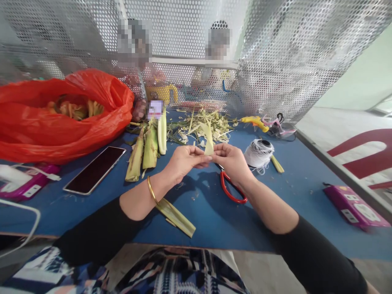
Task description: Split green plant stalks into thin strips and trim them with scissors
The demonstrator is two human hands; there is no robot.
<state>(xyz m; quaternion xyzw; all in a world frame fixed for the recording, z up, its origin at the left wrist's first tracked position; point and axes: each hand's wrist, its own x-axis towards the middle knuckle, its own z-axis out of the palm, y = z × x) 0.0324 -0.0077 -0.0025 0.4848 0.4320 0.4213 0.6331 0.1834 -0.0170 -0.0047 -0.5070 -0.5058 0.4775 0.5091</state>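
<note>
Both hands are up over mid worktop (214, 220). My left hand (183, 161) and right hand (231, 161) meet fingertip to fingertip, each pinching the lower end of one pale leaf strip (209, 143), which stands upright between them, clear of the surface.

Progress, my read: partway.
- The trimmings pile (208, 122) behind the hands looks like finished cutting.
- Three whole green stalks (150, 147) lie uncut just left of it.
- One flat cut leaf (176, 214) sits under my left wrist near the front edge.
- The red bag (61, 118) at far left holds yellowish pieces; I can't tell what they are.

Room:
- Red-handled scissors (231, 192) are directly under my right wrist, blades hidden.
- The white thread spool (259, 152) is just beside my right hand, with the yellow glue gun (254, 121) further back.
- The phone (95, 169) is well apart on the left.
- A purple device (355, 206) sits near the right edge.
- The perforated screen (275, 53) closes off the back.
- Bare blue surface is open between my forearms and front right.
</note>
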